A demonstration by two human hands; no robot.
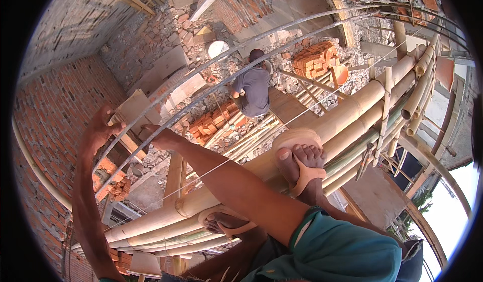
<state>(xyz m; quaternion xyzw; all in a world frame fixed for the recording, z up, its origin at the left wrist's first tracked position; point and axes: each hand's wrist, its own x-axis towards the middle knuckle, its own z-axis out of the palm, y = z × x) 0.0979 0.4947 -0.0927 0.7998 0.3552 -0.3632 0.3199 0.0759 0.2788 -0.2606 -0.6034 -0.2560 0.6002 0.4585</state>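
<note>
Two long grey steel rods [211,83] curve from the lower left to the upper right, side by side. My left hand [97,132] is raised next to their lower-left end, its fingers curved and apart, with nothing visible between them. Reaching across, my right hand [163,140] has its fingers around the lower rod, which passes in front of them; its grip is partly hidden. Beneath me lies a platform of bamboo poles [352,103], where my feet rest in tan sandals [298,137]. A thin pale string [297,117] runs above the bamboo.
A person in a grey shirt [255,88] is on the ground far below, among rubble. Stacked orange bricks [314,60] and a white round container [218,50] are near them. A brick wall [60,111] rises at left. The bamboo's edge drops to the ground.
</note>
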